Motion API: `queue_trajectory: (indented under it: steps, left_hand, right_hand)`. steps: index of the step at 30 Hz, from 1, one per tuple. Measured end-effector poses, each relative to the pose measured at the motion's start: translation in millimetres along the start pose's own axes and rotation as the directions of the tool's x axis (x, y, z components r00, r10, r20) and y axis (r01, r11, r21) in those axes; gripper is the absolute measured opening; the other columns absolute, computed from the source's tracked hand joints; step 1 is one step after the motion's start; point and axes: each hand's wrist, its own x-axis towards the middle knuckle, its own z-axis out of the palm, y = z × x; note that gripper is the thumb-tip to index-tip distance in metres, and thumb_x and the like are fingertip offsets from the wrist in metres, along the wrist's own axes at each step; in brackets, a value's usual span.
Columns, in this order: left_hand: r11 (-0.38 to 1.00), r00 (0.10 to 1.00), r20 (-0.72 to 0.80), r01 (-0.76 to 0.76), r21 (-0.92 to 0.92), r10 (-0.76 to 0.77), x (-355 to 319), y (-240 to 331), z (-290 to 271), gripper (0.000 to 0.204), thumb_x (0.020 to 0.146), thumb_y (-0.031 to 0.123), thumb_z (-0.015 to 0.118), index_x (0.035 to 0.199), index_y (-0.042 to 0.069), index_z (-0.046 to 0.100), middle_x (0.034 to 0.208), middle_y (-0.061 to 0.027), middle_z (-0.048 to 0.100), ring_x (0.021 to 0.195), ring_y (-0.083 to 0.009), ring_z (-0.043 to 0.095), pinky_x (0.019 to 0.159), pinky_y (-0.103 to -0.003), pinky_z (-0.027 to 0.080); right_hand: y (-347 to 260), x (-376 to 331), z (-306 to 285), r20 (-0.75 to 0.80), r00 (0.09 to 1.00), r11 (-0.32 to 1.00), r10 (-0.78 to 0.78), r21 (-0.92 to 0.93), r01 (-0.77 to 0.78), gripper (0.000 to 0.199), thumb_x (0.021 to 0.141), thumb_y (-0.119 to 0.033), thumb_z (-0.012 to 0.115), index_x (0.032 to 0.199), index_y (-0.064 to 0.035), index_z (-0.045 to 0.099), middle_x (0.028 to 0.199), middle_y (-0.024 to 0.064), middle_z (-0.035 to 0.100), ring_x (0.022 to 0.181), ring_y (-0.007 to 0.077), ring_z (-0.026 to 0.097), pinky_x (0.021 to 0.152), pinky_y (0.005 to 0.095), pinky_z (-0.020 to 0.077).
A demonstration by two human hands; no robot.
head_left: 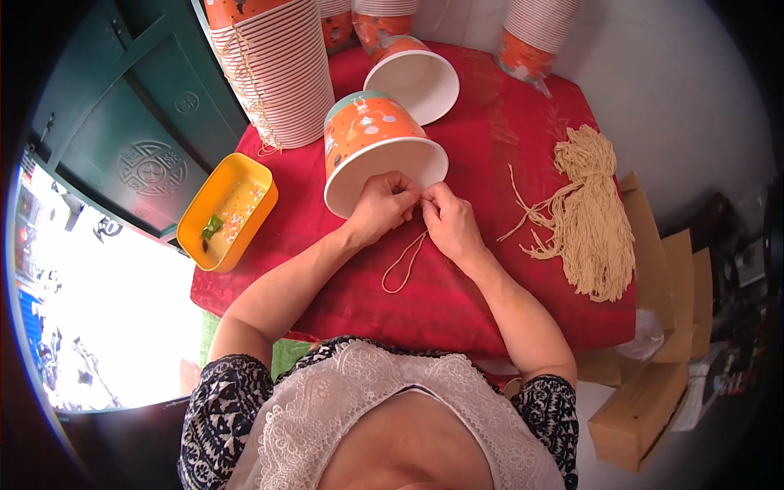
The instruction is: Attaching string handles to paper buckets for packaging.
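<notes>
An orange paper bucket [367,135] with a white rim and pale green base lies on its side, its mouth facing me. At the lower right of its rim, my left hand [384,208] and my right hand [452,224] meet with fingertips pinched together. Between them they hold a thin beige string [395,278], whose loop hangs down onto the red cloth. The fingers hide the string's upper part, so I cannot tell whether it passes through the bucket's wall. Behind stands a second tipped orange bucket [425,86], showing its white inside.
A thick bundle of beige strings [600,220] lies at the right of the red-covered table [490,314]. To the left are a yellow tray [268,204] with small bits inside and a tall stack of buckets [282,77]. More stacked buckets [535,49] stand behind; cardboard boxes [637,408] sit at right.
</notes>
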Motion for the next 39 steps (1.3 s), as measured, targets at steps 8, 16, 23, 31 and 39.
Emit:
queue_trajectory:
  steps: [8, 16, 23, 31, 39]
  left_hand:
    - [0.999, 1.000, -0.010, -0.016, -0.035, 0.016, -1, 0, -4, 0.014, 0.094, 0.010, 0.055, 0.086, 0.000, 0.058, 0.064, -0.0042, 0.055, 0.048, -0.0086, 0.047, 0.041, -0.022, 0.036]
    - [0.999, 0.999, -0.011, 0.034, -0.029, -0.035, -2, 7, 0, 0.018, 0.096, 0.013, 0.053, 0.086, 0.000, 0.060, 0.064, -0.0037, 0.056, 0.051, -0.0085, 0.047, 0.045, -0.023, 0.037]
    - [0.980, 0.993, -0.052, -0.096, 0.172, 0.106, -1, 3, -5, 0.013, 0.089, 0.006, 0.056, 0.091, -0.003, 0.064, 0.073, -0.0068, 0.061, 0.066, -0.0137, 0.057, 0.059, -0.028, 0.047]
    - [0.739, 0.928, -0.012, -0.289, 0.608, 0.372, 0, -7, -3, 0.011, 0.074, 0.002, 0.065, 0.084, -0.003, 0.065, 0.086, -0.0185, 0.064, 0.081, -0.0328, 0.063, 0.073, -0.040, 0.050]
    - [0.743, 0.928, -0.022, -0.283, 0.606, 0.371, -3, -7, -1, 0.006, 0.072, 0.001, 0.064, 0.076, -0.003, 0.064, 0.084, -0.0184, 0.064, 0.080, -0.0334, 0.063, 0.072, -0.041, 0.050]
  right_hand:
    - [-6, 1, 8, -0.015, 0.999, 0.999, 0.034, 0.028, -0.034, 0.008, 0.088, -0.005, 0.061, 0.091, -0.0002, 0.055, 0.078, 0.0194, 0.065, 0.072, 0.0374, 0.066, 0.061, 0.0434, 0.0513]
    - [3, 3, 9, -0.094, 0.996, 1.000, 0.005, 0.025, -0.002, 0.005, 0.087, -0.005, 0.061, 0.088, -0.0020, 0.058, 0.080, 0.0177, 0.066, 0.074, 0.0369, 0.066, 0.061, 0.0434, 0.0509]
    - [3, 4, 9, -0.085, 0.996, 1.000, 0.005, -0.015, -0.007, 0.006, 0.087, -0.006, 0.062, 0.088, -0.0012, 0.058, 0.080, 0.0179, 0.066, 0.075, 0.0368, 0.066, 0.062, 0.0433, 0.0514]
    - [2, 4, 9, -0.087, 0.996, 1.000, 0.006, -0.020, -0.008, 0.007, 0.087, -0.006, 0.062, 0.086, -0.0009, 0.058, 0.080, 0.0180, 0.066, 0.074, 0.0372, 0.066, 0.062, 0.0443, 0.0516]
    - [1, 3, 10, -0.108, 0.994, 0.997, -0.028, -0.073, 0.020, 0.007, 0.086, -0.005, 0.062, 0.087, -0.0025, 0.056, 0.078, 0.0175, 0.066, 0.071, 0.0370, 0.065, 0.059, 0.0450, 0.0514]
